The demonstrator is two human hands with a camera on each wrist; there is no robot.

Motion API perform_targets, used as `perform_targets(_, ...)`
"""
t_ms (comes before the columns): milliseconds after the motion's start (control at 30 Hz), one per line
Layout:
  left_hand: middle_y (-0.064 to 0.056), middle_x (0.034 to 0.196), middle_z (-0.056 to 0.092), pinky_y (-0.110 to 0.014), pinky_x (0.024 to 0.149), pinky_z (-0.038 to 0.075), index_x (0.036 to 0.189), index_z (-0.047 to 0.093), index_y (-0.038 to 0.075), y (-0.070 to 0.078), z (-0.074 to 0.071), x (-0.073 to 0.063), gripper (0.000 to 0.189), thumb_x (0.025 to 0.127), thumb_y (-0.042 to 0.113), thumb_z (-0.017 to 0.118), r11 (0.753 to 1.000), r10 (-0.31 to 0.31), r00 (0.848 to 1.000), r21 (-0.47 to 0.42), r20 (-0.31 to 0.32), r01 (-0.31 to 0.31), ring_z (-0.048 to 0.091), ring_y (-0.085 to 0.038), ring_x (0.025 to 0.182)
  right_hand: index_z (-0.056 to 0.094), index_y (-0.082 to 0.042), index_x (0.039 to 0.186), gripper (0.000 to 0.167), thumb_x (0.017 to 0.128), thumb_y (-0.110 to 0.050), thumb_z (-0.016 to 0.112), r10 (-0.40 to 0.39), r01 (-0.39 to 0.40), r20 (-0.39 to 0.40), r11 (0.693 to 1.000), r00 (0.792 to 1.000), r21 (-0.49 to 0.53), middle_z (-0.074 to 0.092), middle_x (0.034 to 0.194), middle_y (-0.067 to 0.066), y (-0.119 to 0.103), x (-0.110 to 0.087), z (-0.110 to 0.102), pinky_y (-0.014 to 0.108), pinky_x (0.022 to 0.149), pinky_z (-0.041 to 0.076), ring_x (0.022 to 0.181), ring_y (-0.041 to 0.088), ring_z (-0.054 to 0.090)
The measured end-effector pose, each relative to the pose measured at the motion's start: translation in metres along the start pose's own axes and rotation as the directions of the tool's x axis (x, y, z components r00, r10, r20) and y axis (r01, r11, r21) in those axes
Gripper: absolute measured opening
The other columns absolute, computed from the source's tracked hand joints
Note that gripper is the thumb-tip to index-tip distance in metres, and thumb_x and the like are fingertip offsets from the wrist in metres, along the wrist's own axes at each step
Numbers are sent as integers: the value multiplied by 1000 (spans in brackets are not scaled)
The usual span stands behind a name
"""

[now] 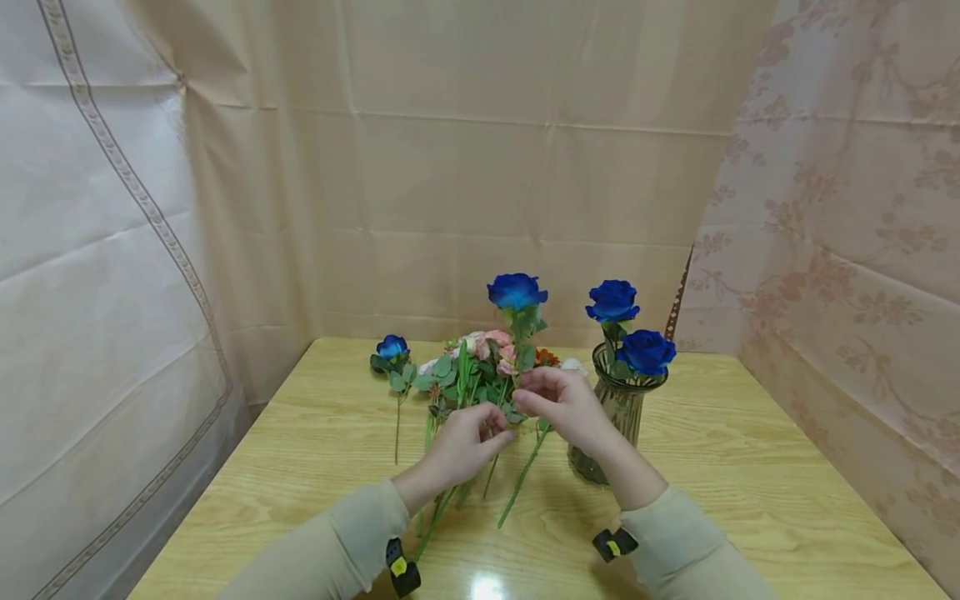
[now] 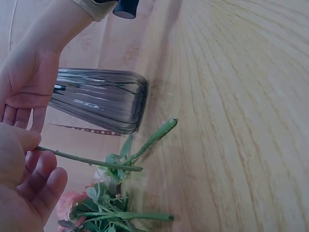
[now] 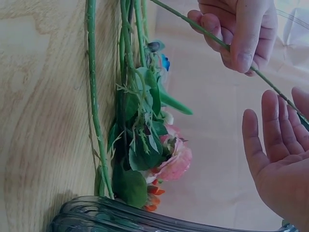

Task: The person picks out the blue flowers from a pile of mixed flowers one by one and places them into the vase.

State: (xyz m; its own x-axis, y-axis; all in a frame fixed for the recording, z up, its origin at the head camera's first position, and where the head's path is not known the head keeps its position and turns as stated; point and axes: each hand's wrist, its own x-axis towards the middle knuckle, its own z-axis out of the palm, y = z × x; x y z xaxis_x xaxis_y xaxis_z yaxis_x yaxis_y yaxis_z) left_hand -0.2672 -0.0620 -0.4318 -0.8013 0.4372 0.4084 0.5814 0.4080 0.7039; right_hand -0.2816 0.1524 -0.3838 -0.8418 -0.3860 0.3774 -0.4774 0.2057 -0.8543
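Note:
A blue rose (image 1: 517,292) stands upright in the air over the table, its thin green stem (image 3: 205,32) running down through both hands. My left hand (image 1: 467,446) pinches the lower stem between thumb and fingers, and the stem's cut end sticks out below it in the left wrist view. Higher up, just under the leaves, my right hand (image 1: 568,408) holds the stem between thumb and fingertips, the other fingers loosely extended. Right of this hand stands a ribbed smoky glass vase (image 1: 630,408) with two blue roses (image 1: 647,352) in it.
Behind the hands lies a pile of artificial flowers with pink blooms (image 1: 498,340) and an orange flower (image 1: 547,358). One loose green stem (image 1: 525,479) points toward the front. Another blue rose (image 1: 392,347) lies at the left on the wooden table (image 1: 300,492). Curtains hang around the table.

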Motion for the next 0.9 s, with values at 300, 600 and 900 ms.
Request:
perform_targets(300,11,83,64,-24,53,46,98,65,18,0,2,-2,6,99,21,70,999,-47,998,-22,39,47,54,-7,60,70,3,107,20,99,-15,69,1,-1,-24,1000,1000,-25,72,91,15,1,0,1,54,77,58,84,41,70)
perform_targets(600,10,87,64,-25,53,47,100,66,16,-1,0,-4,11,99,26,71,998,-16,1000,-58,11,17,54,-6,59,70,3,107,20,100,-15,68,13,-14,-44,999,999,-31,71,93,22,-4,-1,2,37,74,61,83,42,71)
perform_targets(900,7,86,63,-30,56,51,98,65,19,-2,-7,-4,17,103,35,63,994,18,999,-103,-46,-23,60,-18,65,71,0,106,18,99,-16,69,-1,-2,-97,999,995,-33,63,100,17,-10,-4,-5,34,73,60,79,24,72)
